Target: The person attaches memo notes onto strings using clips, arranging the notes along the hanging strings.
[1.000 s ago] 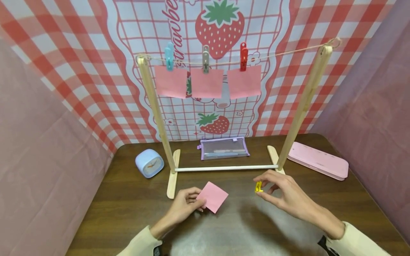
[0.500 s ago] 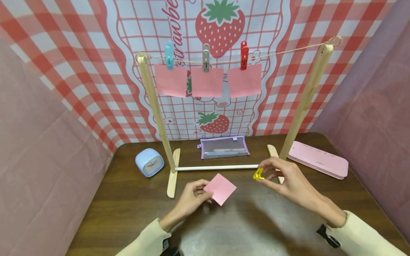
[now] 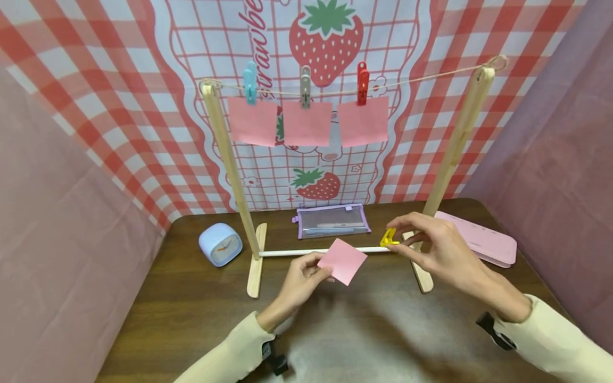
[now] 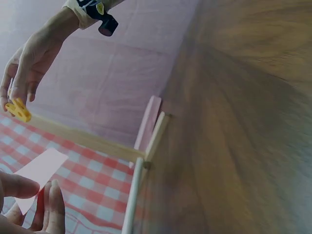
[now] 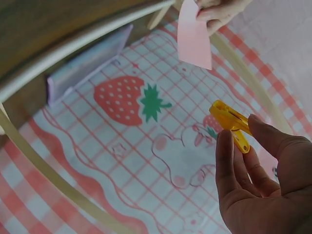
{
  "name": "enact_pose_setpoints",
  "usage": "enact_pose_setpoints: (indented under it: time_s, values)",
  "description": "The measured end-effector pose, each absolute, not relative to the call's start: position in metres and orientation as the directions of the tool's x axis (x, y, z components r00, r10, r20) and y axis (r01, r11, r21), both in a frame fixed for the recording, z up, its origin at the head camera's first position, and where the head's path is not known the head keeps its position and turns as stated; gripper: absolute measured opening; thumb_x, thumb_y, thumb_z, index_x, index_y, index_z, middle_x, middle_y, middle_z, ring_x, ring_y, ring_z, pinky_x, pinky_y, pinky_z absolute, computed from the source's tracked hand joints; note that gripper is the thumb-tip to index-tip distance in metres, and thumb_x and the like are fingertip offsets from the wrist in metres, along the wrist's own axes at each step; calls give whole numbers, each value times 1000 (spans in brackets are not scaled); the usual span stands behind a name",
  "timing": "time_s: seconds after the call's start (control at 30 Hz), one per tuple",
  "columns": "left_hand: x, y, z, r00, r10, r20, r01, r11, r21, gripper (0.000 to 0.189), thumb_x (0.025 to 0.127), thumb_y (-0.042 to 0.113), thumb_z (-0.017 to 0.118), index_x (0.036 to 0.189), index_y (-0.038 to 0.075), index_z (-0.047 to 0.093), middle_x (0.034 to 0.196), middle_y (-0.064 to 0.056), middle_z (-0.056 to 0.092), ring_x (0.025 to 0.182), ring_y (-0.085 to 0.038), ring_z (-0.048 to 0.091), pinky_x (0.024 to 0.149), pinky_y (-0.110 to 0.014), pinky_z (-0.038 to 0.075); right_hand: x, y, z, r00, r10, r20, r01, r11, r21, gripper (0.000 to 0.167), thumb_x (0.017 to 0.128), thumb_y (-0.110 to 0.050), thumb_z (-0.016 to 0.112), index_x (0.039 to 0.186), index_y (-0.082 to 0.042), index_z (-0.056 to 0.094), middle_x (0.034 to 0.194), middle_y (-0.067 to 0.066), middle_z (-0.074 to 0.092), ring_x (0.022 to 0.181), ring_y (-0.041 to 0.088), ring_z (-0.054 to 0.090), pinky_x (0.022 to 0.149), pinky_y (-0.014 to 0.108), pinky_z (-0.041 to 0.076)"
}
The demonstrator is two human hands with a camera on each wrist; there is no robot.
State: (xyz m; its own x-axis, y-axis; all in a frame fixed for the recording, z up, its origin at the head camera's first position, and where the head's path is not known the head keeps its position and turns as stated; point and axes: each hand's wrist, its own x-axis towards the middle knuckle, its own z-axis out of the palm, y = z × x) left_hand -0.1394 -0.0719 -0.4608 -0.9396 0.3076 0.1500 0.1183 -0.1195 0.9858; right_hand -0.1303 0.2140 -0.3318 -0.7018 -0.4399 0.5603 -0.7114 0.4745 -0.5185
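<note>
Between thumb and fingers, my left hand (image 3: 303,282) pinches a square pink paper note (image 3: 342,261) by its lower left corner, raised in front of the rack's white bar. To its right, my right hand (image 3: 440,254) pinches a yellow clothespin (image 3: 389,238). The right wrist view shows thumb and fingertips on the handles of that clothespin (image 5: 229,122). Above both hands a string (image 3: 431,79) runs between two wooden posts. From it hang three pink notes, each under its own clothespin: light blue (image 3: 250,83), grey (image 3: 305,87) and red (image 3: 362,84).
The rack's wooden posts (image 3: 232,170) stand on flat feet joined by a white bar (image 3: 287,253). A blue clock (image 3: 220,244) sits left of the rack. Behind the bar lies a purple-edged mesh pouch (image 3: 332,221). A pink case (image 3: 483,239) lies at the right.
Both hands have risen and moved forward, the left one also to the right, carrying the pink note and the yellow clothespin. The clothespin has turned in the right fingers. The hanging notes stay put.
</note>
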Motion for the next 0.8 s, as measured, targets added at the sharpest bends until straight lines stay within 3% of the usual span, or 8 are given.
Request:
enact_pose_setpoints:
  time_s: [0.1,0.3,0.57,0.8]
  values:
    - [-145,-64,-455,-946,284,156,116,-155,981,30,94,-7,66,122,-19,62,112,-40,66,81,-7,70,77,-24,64,-133,214,-320,-690,-436,578,-721,485,-495,43,77,10,85,113,-7,72,101,2,76,81,1,72,72,13,60]
    - [-157,-41,-444,-962,224,153,90,-267,959,31,93,-7,67,122,-19,61,103,-16,72,82,-10,71,78,-24,64,-139,216,-294,-637,-434,637,-754,520,-400,48,73,7,90,115,-9,73,97,-2,77,81,-5,70,73,9,58]
    - [-171,-9,-429,-965,201,171,90,-357,930,32,94,-7,65,122,-20,59,105,-13,71,84,-9,69,80,-23,63,-144,223,-256,-629,-415,657,-734,595,-326,47,73,6,90,114,-10,74,102,-3,77,84,-15,67,69,5,55]
    - [-183,10,-414,-958,217,186,80,-422,903,31,96,-8,61,126,-19,57,102,-2,68,85,-10,69,81,-23,63,-151,230,-232,-608,-374,700,-744,575,-340,55,69,16,88,118,-4,73,106,2,76,87,-16,67,77,4,56]
